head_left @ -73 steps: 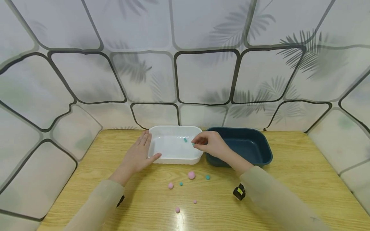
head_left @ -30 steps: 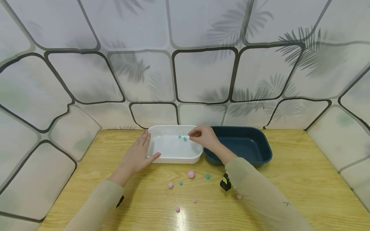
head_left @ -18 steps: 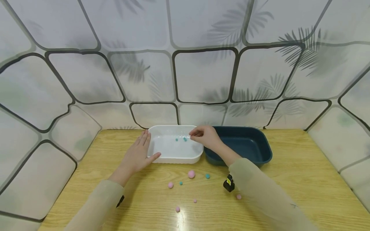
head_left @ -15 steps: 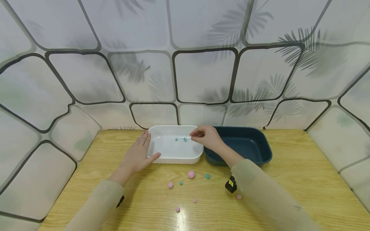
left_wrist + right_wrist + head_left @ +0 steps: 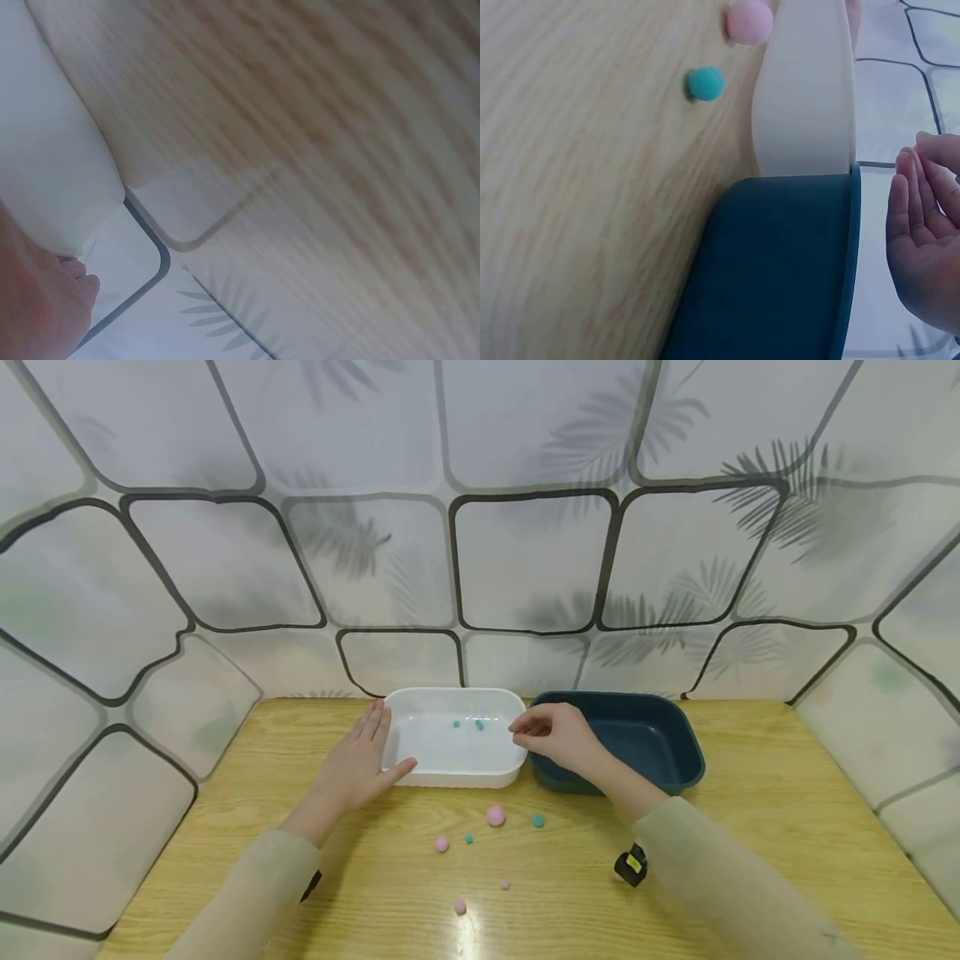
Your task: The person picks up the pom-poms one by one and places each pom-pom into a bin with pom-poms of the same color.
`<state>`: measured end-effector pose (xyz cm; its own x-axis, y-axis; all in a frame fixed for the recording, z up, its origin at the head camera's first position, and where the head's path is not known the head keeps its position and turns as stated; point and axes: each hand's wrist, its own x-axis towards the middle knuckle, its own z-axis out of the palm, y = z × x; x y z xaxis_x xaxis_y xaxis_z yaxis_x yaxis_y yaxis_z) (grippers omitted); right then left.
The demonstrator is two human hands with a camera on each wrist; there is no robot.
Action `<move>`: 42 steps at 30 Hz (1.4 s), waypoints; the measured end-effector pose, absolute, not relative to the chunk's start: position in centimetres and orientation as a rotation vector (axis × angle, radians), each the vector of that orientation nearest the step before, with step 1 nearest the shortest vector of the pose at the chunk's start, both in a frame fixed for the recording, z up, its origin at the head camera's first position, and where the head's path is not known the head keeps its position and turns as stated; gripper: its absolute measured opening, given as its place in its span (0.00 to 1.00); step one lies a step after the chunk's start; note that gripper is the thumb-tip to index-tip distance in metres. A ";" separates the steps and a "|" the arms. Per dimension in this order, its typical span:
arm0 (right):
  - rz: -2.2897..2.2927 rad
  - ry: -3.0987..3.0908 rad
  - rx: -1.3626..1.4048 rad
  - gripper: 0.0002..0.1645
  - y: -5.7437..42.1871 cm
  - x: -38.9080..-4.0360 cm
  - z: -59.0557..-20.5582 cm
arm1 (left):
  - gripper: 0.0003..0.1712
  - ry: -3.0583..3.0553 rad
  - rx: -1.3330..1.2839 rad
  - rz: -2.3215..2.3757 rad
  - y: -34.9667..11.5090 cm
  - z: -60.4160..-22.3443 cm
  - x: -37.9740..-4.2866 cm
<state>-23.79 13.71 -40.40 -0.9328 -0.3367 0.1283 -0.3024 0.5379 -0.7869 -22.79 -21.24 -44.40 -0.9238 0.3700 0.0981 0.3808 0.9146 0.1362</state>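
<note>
My left hand [image 5: 352, 758] rests against the left end of a white rectangular dish [image 5: 450, 775], fingers along its side and thumb on the front rim. In the dish lie small teal balls, one apart [image 5: 456, 724] and what look like two close together [image 5: 479, 724]. My right hand [image 5: 558, 739] hovers above the dish's right end and the edge of a dark blue basin [image 5: 660, 735]. In the right wrist view its relaxed fingers [image 5: 907, 191] and thumb come close together, with nothing visible between them.
On the wooden table [image 5: 360, 877] in front lie pink balls, the largest [image 5: 496, 816] near the dish, and two teal balls [image 5: 537, 821]. Another pink ball is mostly hidden behind the right wrist camera [image 5: 632, 865]. A patterned backdrop [image 5: 532, 560] stands behind.
The right hand let go of a teal ball, which rolled left inside the dish and came to rest. That hand has since drawn back rightward. The left hand has stayed put.
</note>
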 end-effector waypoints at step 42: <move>-1.462 2.548 -0.796 0.09 17.8 -15.5 -44.8 | 0.58 -2.998 -0.587 -0.258 -21.3 -44.7 -22.8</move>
